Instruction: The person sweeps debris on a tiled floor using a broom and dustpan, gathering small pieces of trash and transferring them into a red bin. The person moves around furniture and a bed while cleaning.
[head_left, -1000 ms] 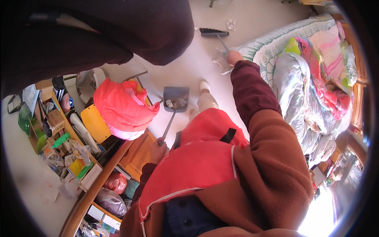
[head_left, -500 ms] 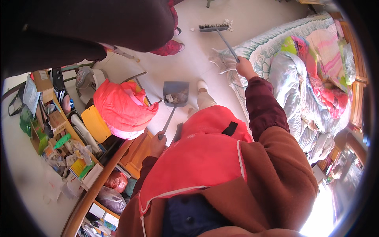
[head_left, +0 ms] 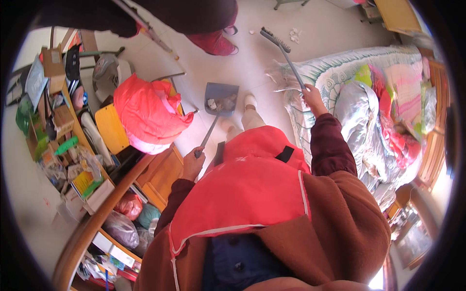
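My left hand [head_left: 193, 164] is closed round the handle of a grey dustpan [head_left: 221, 92], which rests on the pale floor just ahead of my feet. Crumpled pale scraps [head_left: 225, 104] lie inside the pan. With fingers wrapped round its long grey handle, my right hand [head_left: 314, 99] holds a broom [head_left: 275, 40] out to the far right. The broom's dark bristles are tilted near the floor. A small heap of white scraps [head_left: 294, 35] lies just right of the bristles, apart from them, and a tiny white piece [head_left: 252, 32] lies to the left.
Another person's red shoe [head_left: 212, 42] and dark trousers stand at far left, beside a pole [head_left: 150, 31]. A chair holding a pink-red jacket [head_left: 148, 114] is left of the dustpan. A bed with rumpled bedding [head_left: 357, 104] fills the right; a cluttered shelf [head_left: 73, 121] lines the left.
The broom head has shifted right and turned, coming apart from the white scraps it was touching. The other person's legs appear farther off. The dustpan stays in my left hand.
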The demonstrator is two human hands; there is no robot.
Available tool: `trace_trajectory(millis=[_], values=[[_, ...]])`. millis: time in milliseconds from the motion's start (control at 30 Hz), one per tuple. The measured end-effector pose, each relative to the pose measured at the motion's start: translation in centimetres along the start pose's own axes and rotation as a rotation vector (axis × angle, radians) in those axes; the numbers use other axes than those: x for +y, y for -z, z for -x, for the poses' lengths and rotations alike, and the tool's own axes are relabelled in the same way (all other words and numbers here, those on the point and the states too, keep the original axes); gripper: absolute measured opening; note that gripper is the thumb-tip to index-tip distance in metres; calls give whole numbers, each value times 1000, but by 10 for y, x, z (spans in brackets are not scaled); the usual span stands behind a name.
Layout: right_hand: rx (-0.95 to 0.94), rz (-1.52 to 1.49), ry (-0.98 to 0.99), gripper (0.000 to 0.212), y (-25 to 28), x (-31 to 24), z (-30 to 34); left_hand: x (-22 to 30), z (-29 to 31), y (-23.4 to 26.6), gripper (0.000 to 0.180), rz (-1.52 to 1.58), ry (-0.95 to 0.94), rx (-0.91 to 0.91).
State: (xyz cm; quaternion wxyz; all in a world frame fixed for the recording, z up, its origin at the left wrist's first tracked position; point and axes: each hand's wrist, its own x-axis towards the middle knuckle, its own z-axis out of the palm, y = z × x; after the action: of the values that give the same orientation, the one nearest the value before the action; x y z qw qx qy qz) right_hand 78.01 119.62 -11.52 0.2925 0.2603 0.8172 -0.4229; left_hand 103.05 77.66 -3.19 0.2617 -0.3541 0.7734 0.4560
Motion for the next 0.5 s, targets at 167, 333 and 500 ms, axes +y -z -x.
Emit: trace_trajectory(millis=[167,333,500], values=[[-91,125,50,38,1,9,26,-19,8,3,24,92,-18,20],[-219,166,7,37,-16,-11,66,-52,16,1,26,88,28,29],[-386,-1,-158,39,-41,-36,92,-66,26,4,27,107,24,56]])
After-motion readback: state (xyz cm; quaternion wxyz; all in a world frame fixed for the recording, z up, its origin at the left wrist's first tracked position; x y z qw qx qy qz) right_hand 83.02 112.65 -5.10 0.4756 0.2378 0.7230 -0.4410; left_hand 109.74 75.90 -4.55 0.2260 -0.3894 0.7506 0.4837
